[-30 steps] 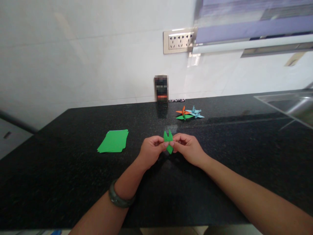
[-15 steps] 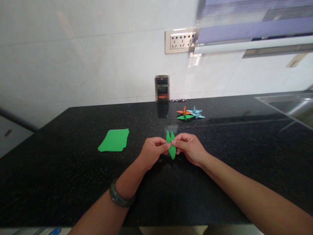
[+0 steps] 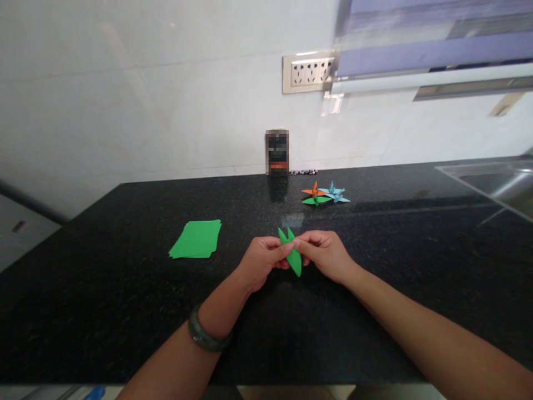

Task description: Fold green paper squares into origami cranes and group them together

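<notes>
A small folded green paper piece (image 3: 292,253) with two points on top is pinched between both my hands above the black countertop (image 3: 125,311). My left hand (image 3: 263,260), with a dark bangle on its wrist, grips the piece's left side with closed fingers. On the right side my right hand (image 3: 323,254) pinches it, fingers curled. The piece leans slightly to the left at its top.
A stack of green paper sheets (image 3: 196,239) lies to the left. Folded paper figures in orange, green and blue (image 3: 325,194) sit farther back. A dark blurred object (image 3: 277,152) stands against the wall. A metal sink (image 3: 495,180) is at the right; a socket strip (image 3: 307,72) is on the wall.
The green piece has lengthened downward and tilted, its top now leaning left. Both hands have shifted slightly lower while keeping their pinch.
</notes>
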The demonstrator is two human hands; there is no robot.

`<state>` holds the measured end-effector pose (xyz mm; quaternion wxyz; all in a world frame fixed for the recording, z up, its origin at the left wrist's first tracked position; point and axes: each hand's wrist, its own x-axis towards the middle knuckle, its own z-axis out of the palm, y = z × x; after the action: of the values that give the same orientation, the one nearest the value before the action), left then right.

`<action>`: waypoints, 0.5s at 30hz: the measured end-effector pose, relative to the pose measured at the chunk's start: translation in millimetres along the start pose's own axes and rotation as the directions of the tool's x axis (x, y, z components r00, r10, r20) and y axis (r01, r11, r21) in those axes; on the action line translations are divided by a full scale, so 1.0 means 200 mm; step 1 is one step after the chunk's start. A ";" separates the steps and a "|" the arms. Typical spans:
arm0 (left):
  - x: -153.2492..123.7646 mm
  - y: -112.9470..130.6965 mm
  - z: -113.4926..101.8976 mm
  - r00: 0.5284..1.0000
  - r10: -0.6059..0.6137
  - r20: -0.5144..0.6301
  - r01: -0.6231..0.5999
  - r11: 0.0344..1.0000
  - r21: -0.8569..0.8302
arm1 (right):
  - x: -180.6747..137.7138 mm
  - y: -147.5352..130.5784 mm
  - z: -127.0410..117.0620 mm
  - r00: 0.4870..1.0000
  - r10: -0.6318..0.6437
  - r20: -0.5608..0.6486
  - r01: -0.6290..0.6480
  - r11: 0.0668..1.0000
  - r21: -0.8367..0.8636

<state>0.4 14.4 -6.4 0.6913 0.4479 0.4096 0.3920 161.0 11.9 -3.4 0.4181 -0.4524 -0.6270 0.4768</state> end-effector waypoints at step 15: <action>0.02 0.02 -0.02 0.987 -0.043 -0.155 0.021 0.990 -0.139 | 0.01 0.01 -0.04 0.782 -0.584 0.217 0.619 0.686 -0.383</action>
<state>-3.5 19.6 -5.2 0.6920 0.3604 0.4424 0.4422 167.4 16.3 -3.6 0.4148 -0.2842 -0.8458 0.1781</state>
